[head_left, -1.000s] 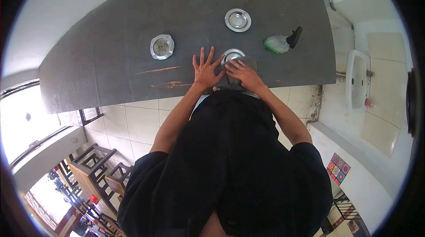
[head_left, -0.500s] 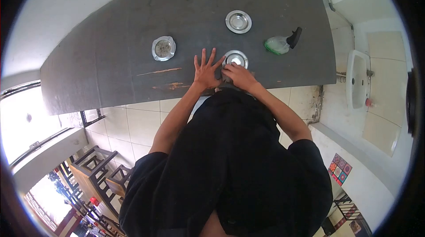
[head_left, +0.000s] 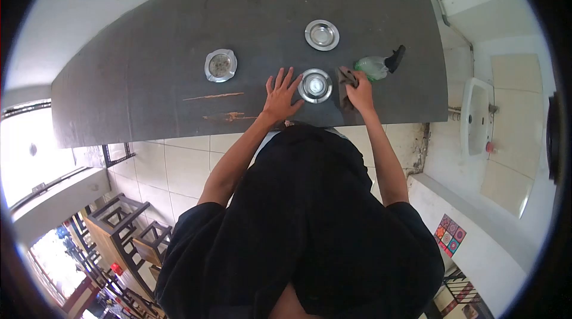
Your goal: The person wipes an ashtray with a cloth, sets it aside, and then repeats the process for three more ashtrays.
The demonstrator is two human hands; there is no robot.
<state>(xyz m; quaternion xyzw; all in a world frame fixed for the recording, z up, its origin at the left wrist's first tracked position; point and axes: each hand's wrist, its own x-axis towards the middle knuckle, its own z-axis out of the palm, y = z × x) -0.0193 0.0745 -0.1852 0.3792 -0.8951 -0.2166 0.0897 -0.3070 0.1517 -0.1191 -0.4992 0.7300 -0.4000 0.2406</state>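
My left hand (head_left: 280,101) lies on the dark grey table with its fingers spread, beside a round metal ashtray (head_left: 315,86). On the other side of that ashtray, my right hand (head_left: 359,93) is closed on a grey-brown cloth (head_left: 346,87) against the tabletop. The tabletop looks darker, perhaps damp, between the ashtray and the cloth. Just past my right fingers, a clear and green spray bottle (head_left: 372,67) with a black trigger head lies on its side. Farther off sits a second shiny ashtray (head_left: 322,35). Left of my left hand, another ashtray (head_left: 220,65) has a speckled, dirty-looking inside.
The table's (head_left: 149,56) near edge runs close to my body, with worn, chipped patches (head_left: 229,117) at the front left. A white sink (head_left: 477,116) hangs on the wall at the right. Wooden stools (head_left: 156,238) stand on the tiled floor at the lower left.
My right hand has moved right, from the near side of the ashtray to beside the spray bottle, and the cloth in it now shows. The left hand stays spread in nearly the same place.
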